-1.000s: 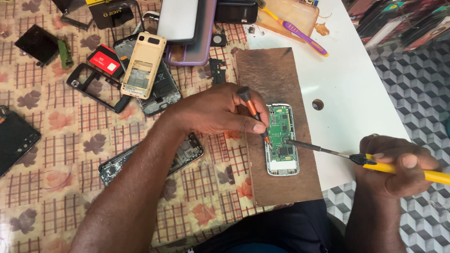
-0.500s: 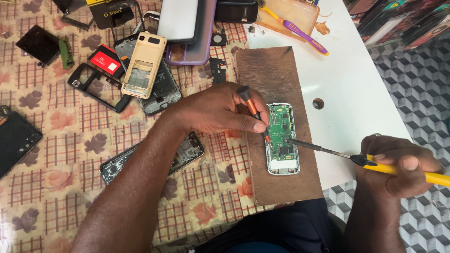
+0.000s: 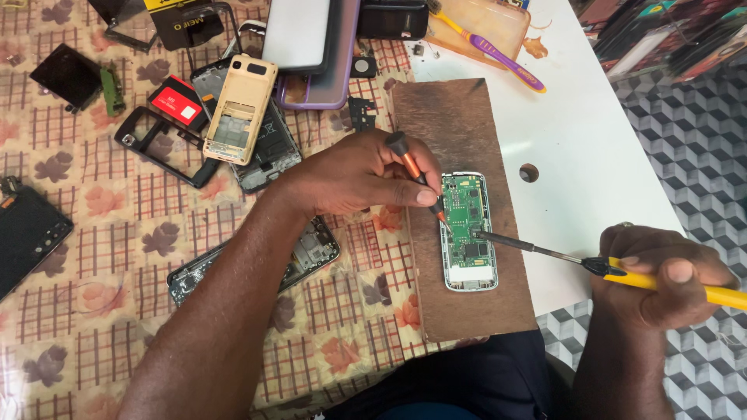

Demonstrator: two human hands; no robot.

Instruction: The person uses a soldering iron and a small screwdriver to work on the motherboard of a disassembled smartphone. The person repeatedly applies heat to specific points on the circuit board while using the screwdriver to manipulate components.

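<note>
Opened phone (image 3: 468,233), green circuit board showing, lies flat on the brown wooden board (image 3: 467,311), near its right edge. Right hand (image 3: 661,284), nearest and well to the right, has its fingers wrapped tight around a yellow-handled soldering iron (image 3: 615,266), whose thin dark tip reaches left and touches the circuit board at its middle. Left hand (image 3: 366,175) comes in from the left, fingers pinched around a small orange-and-black screwdriver (image 3: 415,173), its tip down at the phone's left edge. Left of the board, on the patterned tablecloth (image 3: 117,311), lies a stripped phone frame (image 3: 257,260). Farther off: a beige phone shell (image 3: 240,109), a red card (image 3: 177,105), a purple-edged phone (image 3: 323,47), and a purple toothbrush (image 3: 498,50) on an orange tray (image 3: 486,19).
</note>
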